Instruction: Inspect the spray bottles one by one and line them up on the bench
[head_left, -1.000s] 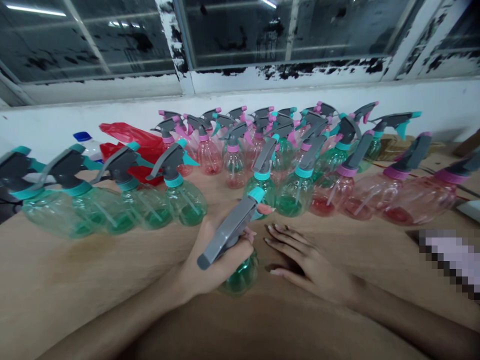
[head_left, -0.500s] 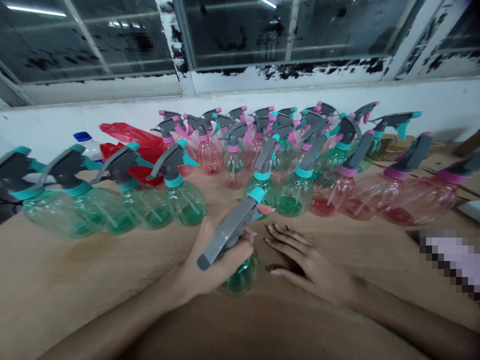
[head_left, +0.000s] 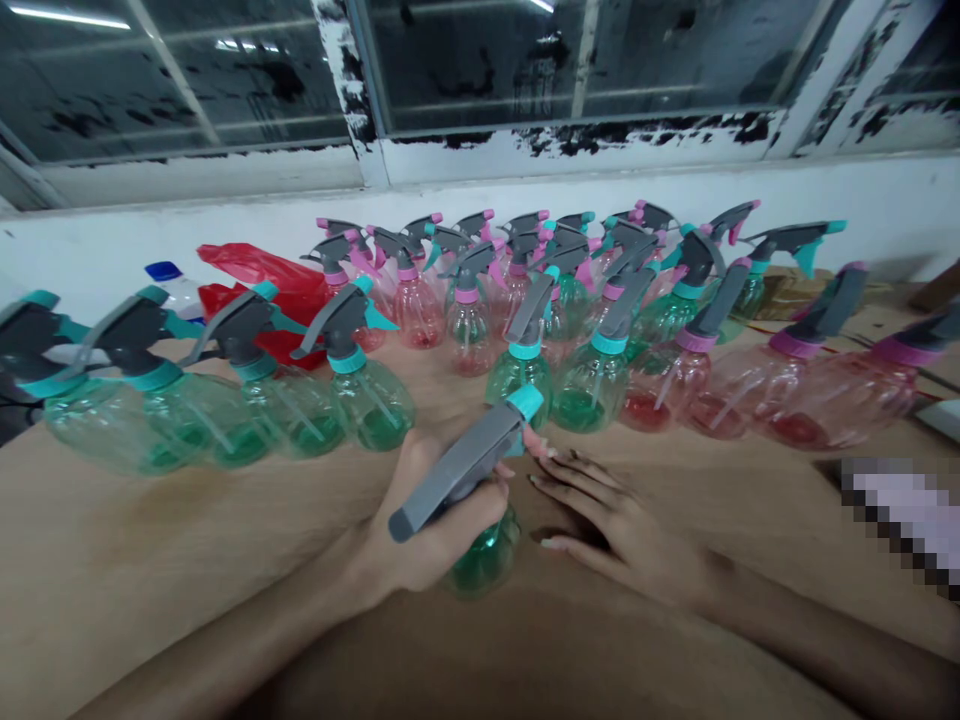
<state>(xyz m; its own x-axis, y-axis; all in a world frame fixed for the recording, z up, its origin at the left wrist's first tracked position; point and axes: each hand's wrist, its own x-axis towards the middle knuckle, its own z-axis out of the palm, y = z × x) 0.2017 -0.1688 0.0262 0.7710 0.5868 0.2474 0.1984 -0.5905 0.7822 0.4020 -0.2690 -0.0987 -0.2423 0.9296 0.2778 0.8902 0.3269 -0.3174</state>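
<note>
Biggest thing on my feed is the tan surface (head_left: 112, 570), with a dark window (head_left: 585, 70) behind it, its white frame all patchy with black, and a white wall (head_left: 247, 222) under that. Next up is a whole crowd of trigger spray bottles (head_left: 418, 312), pink and green, bunched towards the back. Nearer me, four green spray bottles (head_left: 375, 405) line up on the left, and on the right another row runs two greens then three pinks (head_left: 660, 390). A red plastic bag (head_left: 259, 272) is slumped behind the left row. As for the hands I'm running: the left hand (head_left: 439, 540) has its fingers curled round the upper part of a green spray bottle, index finger poking out past the nozzle. The right hand (head_left: 611, 520) is palm down on the surface just beside it, fingers a bit spread and holding nothing; can't tell if the fingertips of the two hands touch. The held green spray bottle (head_left: 484, 565) is front and centre, grey trigger head angled across the left hand, and I can't tell whether its base touches down. Smallest bit: its turquoise nozzle tip (head_left: 527, 402).
</note>
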